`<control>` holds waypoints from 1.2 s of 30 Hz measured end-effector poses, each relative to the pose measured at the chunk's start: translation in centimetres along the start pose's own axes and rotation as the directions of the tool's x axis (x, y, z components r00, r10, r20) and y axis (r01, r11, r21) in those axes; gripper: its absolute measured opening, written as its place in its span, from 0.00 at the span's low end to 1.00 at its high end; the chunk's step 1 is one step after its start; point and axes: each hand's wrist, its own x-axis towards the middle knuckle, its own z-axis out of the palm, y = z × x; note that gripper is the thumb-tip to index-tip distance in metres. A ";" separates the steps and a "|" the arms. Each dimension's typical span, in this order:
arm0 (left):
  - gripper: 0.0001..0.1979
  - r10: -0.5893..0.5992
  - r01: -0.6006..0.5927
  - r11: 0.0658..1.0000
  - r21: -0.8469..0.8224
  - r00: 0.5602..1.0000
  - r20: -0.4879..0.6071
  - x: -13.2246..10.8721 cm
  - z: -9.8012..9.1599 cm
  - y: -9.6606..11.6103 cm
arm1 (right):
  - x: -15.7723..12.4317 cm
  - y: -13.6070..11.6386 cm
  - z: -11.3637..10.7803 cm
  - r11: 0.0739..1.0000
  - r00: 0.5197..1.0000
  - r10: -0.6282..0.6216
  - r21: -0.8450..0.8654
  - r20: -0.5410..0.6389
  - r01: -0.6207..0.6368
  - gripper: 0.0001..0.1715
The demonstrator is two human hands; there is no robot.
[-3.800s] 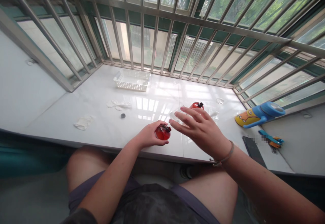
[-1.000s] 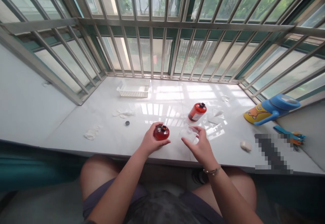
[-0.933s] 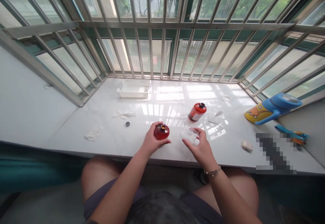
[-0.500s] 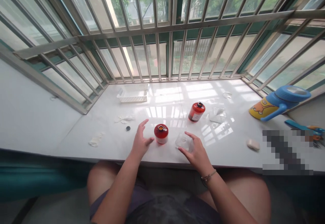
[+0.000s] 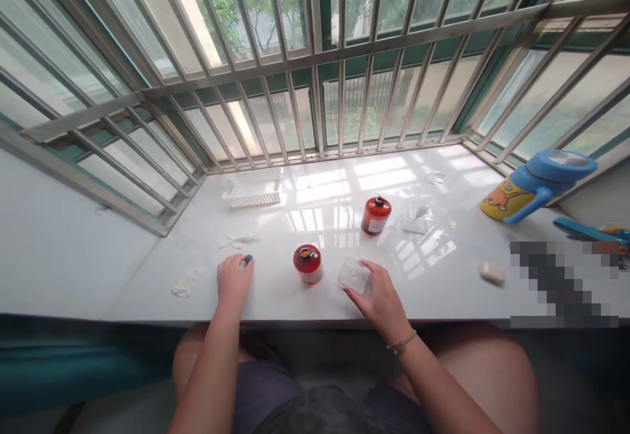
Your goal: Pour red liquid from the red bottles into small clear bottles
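My left hand [image 5: 233, 281] is closed on a small black cap [image 5: 249, 259], pinched between its fingertips low over the white tabletop. To the right of it stands a red bottle [image 5: 308, 266], upright, its neck uncapped and showing an orange-brown inside. My right hand [image 5: 378, 289] curves around the right side of a clear plastic container [image 5: 353, 276], thumb at its near edge and fingers at its far edge. Behind these stands a second red bottle [image 5: 377, 216] with a white label and a black piece on its neck.
A white basket [image 5: 253, 199] sits at the back left. Crumpled white tissues [image 5: 186, 283] lie at left. Clear packaging [image 5: 418, 218] and a pale bar-shaped piece [image 5: 492, 273] lie at right, near a tilted-looking blue and yellow thermos [image 5: 536, 184]. Metal window bars [image 5: 339, 102] rise behind the tabletop.
My left hand has moved left, from beside the near red bottle to the black cap, and its spread fingers have closed on it. My right hand stays at the clear container. The view shifted slightly.
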 end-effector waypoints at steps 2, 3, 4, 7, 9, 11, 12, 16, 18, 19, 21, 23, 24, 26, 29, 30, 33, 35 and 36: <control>0.15 -0.007 0.007 1.000 -0.018 1.000 -0.001 0.1 -0.1 0.4 | 0.0 -0.1 0.0 1.000 1.000 -0.003 -0.004 -0.001 0.003 0.39; 0.15 -0.012 0.012 1.000 -0.025 1.000 0.001 0.1 -0.2 0.7 | 0.0 -0.1 -0.1 1.000 1.000 -0.006 -0.004 -0.002 0.006 0.38; 0.15 -0.016 0.016 0.999 -0.034 1.000 0.005 0.0 -0.3 1.0 | 0.0 -0.1 -0.1 1.000 1.000 -0.009 -0.004 -0.003 0.009 0.38; 0.16 -0.004 0.007 0.997 -0.077 0.999 0.041 -0.4 -0.6 2.1 | 0.0 -0.1 0.0 1.000 1.000 -0.017 -0.005 -0.006 0.017 0.38; 0.16 0.053 -0.043 0.991 -0.130 0.996 0.074 -0.8 -1.0 3.2 | 0.0 -0.1 0.0 1.000 1.000 -0.018 -0.010 -0.007 0.018 0.38; 0.15 0.163 -0.143 0.968 -0.204 0.983 0.086 -1.3 -1.5 4.6 | 0.0 0.0 0.2 1.000 1.000 -0.018 -0.016 -0.012 0.018 0.39; 0.14 0.236 -0.212 0.946 -0.244 0.969 0.076 -1.5 -1.9 5.3 | -0.1 0.1 0.2 1.000 1.000 -0.020 -0.018 -0.018 0.020 0.39; 0.12 0.483 -0.453 0.818 -0.354 0.876 -0.004 -2.0 -4.2 8.3 | 0.0 0.2 0.4 0.999 0.999 -0.033 -0.019 -0.040 0.033 0.38; 0.12 0.532 -0.493 0.776 -0.393 0.847 -0.011 -2.1 -5.8 9.5 | 0.0 0.2 0.4 0.999 0.999 -0.036 -0.017 -0.040 0.035 0.38; 0.13 0.544 -0.497 0.762 -0.415 0.839 -0.007 -2.1 -6.6 10.0 | 0.0 0.1 0.3 0.999 0.998 -0.037 -0.015 -0.041 0.037 0.38; 0.14 0.557 -0.494 0.738 -0.459 0.831 0.002 -2.2 -8.0 10.9 | 0.0 0.1 0.3 0.999 0.998 -0.040 -0.011 -0.044 0.039 0.38; 0.14 0.568 -0.493 0.714 -0.498 0.823 0.001 -2.3 -8.8 11.6 | 0.0 0.0 0.3 0.999 0.998 -0.038 -0.009 -0.044 0.038 0.38; 0.14 0.575 -0.494 0.700 -0.515 0.818 -0.003 -2.3 -8.9 11.9 | 0.0 0.0 0.3 0.999 0.998 -0.036 -0.009 -0.043 0.035 0.38; 0.15 0.585 -0.492 0.676 -0.548 0.811 -0.005 -2.5 -8.9 12.4 | 0.0 0.0 0.3 1.000 0.999 -0.030 -0.011 -0.038 0.030 0.37; 0.16 0.579 -0.460 0.672 -0.580 0.815 0.024 -2.7 -8.2 13.2 | -0.1 0.0 0.3 0.999 0.999 -0.032 -0.016 -0.033 0.032 0.38; 0.16 0.572 -0.446 0.678 -0.585 0.819 0.038 -2.8 -8.0 13.4 | -0.1 0.0 0.4 0.999 0.999 -0.035 -0.018 -0.032 0.034 0.38; 0.15 0.540 -0.397 0.695 -0.600 0.839 0.070 -3.0 -7.4 14.1 | -0.1 0.1 0.4 0.999 0.998 -0.044 -0.022 -0.034 0.043 0.38; 0.15 0.517 -0.361 0.697 -0.620 0.852 0.084 -3.0 -7.2 14.6 | 0.0 0.1 0.4 0.999 0.998 -0.048 -0.025 -0.039 0.047 0.38; 0.14 0.504 -0.342 0.696 -0.632 0.859 0.090 -3.1 -7.2 14.8 | 0.0 0.1 0.4 0.999 0.998 -0.049 -0.026 -0.042 0.048 0.38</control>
